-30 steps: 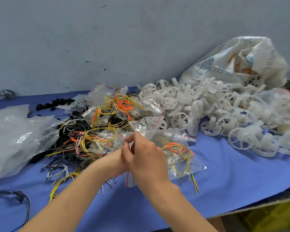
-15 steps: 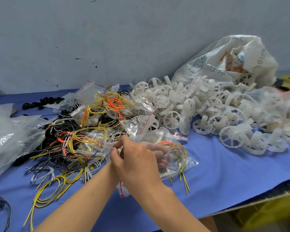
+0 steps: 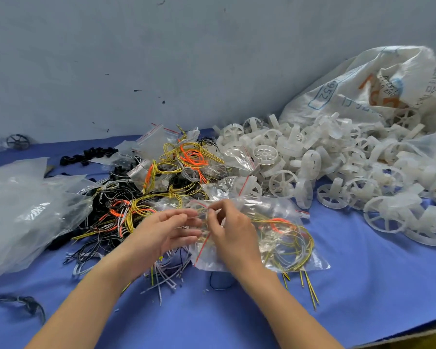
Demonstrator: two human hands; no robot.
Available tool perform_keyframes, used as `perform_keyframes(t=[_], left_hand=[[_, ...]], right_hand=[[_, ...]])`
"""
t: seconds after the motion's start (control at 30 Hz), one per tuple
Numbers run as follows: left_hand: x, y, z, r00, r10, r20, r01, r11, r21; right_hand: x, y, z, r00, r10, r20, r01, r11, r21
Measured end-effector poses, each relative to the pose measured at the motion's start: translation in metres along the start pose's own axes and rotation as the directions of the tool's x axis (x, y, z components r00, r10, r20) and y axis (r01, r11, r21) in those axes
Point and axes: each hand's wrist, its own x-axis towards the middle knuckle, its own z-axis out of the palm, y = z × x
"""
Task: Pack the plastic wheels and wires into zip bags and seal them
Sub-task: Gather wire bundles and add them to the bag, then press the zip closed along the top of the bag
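A person seals up a zip bag [image 3: 282, 238] of yellow and orange wires on a blue tabletop [image 3: 363, 285], the bag lying just in front of a heap of loose wires [image 3: 126, 215]. The right hand [image 3: 233, 230] pinches the bag's red-lined mouth between thumb and forefinger. The left hand [image 3: 166, 230] reaches its fingers to the same edge, though whether they grip it cannot be told. Whether a wheel is also inside cannot be made out through the plastic, and the seal appears not yet pressed closed.

Several filled bags [image 3: 161, 152] lie behind the wire heap, which suggests the job is under way but far from done. A large pile of white wheels [image 3: 337, 172] (apparently spilled from the woven sack [image 3: 378, 89] against the wall) lies unpacked to the right, and the tangle of loose wires is large. What is left, on this showing, is to close this bag, then fill and seal many more.
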Motion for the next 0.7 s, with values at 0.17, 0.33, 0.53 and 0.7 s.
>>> perform_keyframes(t=[0.17, 0.33, 0.53, 0.7], left_hand=[[0.013, 0.005, -0.008, 0.992, 0.108, -0.058, -0.098, 0.983, 0.157], [0.036, 0.009, 0.015, 0.969, 0.242, -0.059, -0.19, 0.871, 0.454], [0.06, 0.006, 0.063, 0.868, 0.493, 0.056, -0.323, 0.477, 0.817], [0.086, 0.005, 0.104, 0.937, 0.346, 0.044, -0.129, 0.227, 0.965]], right_hand=[[0.009, 0.026, 0.007, 0.994, 0.105, 0.03, -0.106, 0.993, 0.053], [0.008, 0.028, 0.006, 0.994, 0.108, 0.024, -0.11, 0.987, 0.117], [0.01, 0.03, 0.005, 0.989, 0.145, 0.009, -0.144, 0.973, 0.18], [0.009, 0.031, 0.003, 0.984, 0.176, -0.006, -0.17, 0.96, 0.221]])
